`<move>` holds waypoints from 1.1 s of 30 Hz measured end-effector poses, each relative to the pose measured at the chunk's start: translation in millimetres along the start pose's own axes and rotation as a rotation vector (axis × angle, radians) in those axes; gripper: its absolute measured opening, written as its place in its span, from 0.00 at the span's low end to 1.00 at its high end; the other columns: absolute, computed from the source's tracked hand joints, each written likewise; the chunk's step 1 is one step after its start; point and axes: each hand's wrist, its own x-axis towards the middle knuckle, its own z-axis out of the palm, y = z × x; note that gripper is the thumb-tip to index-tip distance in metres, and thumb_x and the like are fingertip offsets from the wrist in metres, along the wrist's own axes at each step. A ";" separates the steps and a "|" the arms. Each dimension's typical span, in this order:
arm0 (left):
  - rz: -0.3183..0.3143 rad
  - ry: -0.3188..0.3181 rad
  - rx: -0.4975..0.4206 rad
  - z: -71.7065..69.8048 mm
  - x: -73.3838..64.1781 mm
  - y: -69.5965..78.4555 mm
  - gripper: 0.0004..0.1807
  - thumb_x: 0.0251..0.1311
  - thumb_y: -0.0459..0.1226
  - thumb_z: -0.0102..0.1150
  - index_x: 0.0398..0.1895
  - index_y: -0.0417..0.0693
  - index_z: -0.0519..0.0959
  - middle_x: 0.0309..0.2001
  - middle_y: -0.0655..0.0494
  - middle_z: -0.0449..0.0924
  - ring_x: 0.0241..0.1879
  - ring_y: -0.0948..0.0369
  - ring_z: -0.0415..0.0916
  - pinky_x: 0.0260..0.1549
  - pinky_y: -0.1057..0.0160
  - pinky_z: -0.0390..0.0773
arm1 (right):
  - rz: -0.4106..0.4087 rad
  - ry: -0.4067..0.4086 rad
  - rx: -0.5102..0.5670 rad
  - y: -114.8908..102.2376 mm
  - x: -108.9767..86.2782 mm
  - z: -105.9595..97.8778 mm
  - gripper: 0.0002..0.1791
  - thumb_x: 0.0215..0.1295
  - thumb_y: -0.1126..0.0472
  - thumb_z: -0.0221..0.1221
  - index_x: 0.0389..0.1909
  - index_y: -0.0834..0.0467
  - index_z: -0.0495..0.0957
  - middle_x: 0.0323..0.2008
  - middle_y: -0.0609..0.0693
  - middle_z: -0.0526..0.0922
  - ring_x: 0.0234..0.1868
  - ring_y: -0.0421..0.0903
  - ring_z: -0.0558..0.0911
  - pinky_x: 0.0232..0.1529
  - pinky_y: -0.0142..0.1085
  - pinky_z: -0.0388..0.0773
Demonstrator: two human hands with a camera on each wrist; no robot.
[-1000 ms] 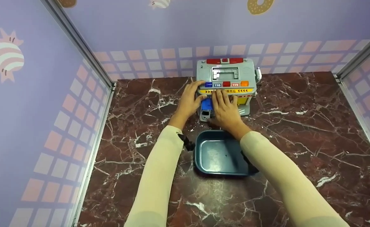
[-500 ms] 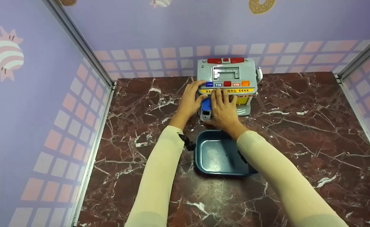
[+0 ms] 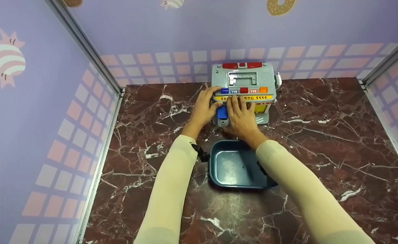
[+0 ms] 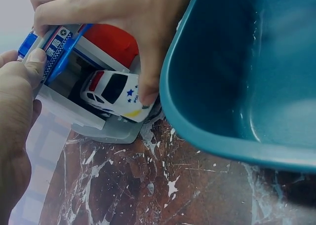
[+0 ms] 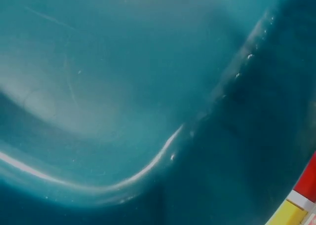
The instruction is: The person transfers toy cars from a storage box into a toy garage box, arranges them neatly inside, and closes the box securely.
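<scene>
A grey toy rescue station [image 3: 219,76] stands against the back wall, with coloured lights and a yellow sign strip. My left hand [image 3: 203,110] grips its upper left front edge, the thumb on the blue panel above the left bay. A white toy police car [image 4: 118,94] sits mostly inside that bay, nose outward. My right hand [image 3: 242,118] lays its fingers over the station's front edge, while its thumb touches the car's nose in the left wrist view. The raised blue door [image 3: 222,112] shows above the car. In the right wrist view neither hand is visible.
A dark teal plastic basin [image 3: 214,169] sits on the marbled table [image 3: 151,196] just in front of the station, below my right forearm. Purple panels [image 3: 171,34] with candy prints enclose the table at the back and sides. A yellow bay door [image 3: 260,108] is at the station's right.
The toy police car has slid farther back into the left bay, pushed by my right thumb. My left hand has stayed at the station's edge.
</scene>
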 end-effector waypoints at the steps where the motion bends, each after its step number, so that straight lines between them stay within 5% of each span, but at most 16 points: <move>1: -0.006 -0.003 0.001 -0.1 -0.1 -0.2 0.34 0.72 0.48 0.66 0.78 0.48 0.73 0.77 0.47 0.77 0.73 0.46 0.73 0.81 0.49 0.70 | -0.003 0.007 -0.001 0.6 0.3 0.1 0.71 0.61 0.25 0.72 0.88 0.66 0.51 0.84 0.67 0.60 0.82 0.69 0.64 0.71 0.76 0.69; 11: -0.030 -0.011 0.007 -1.4 -1.5 -0.5 0.35 0.73 0.45 0.67 0.80 0.49 0.72 0.78 0.48 0.76 0.72 0.47 0.73 0.79 0.48 0.71 | -0.033 0.115 0.013 8.0 2.8 2.0 0.62 0.61 0.32 0.77 0.85 0.63 0.60 0.78 0.62 0.68 0.75 0.66 0.69 0.64 0.70 0.71; 33: -0.042 -0.015 0.016 -2.9 -1.0 0.1 0.36 0.73 0.49 0.67 0.81 0.53 0.71 0.77 0.49 0.77 0.74 0.49 0.72 0.80 0.50 0.71 | -0.059 0.193 0.085 21.0 15.7 6.4 0.56 0.52 0.46 0.85 0.76 0.63 0.66 0.70 0.62 0.73 0.68 0.67 0.68 0.68 0.70 0.67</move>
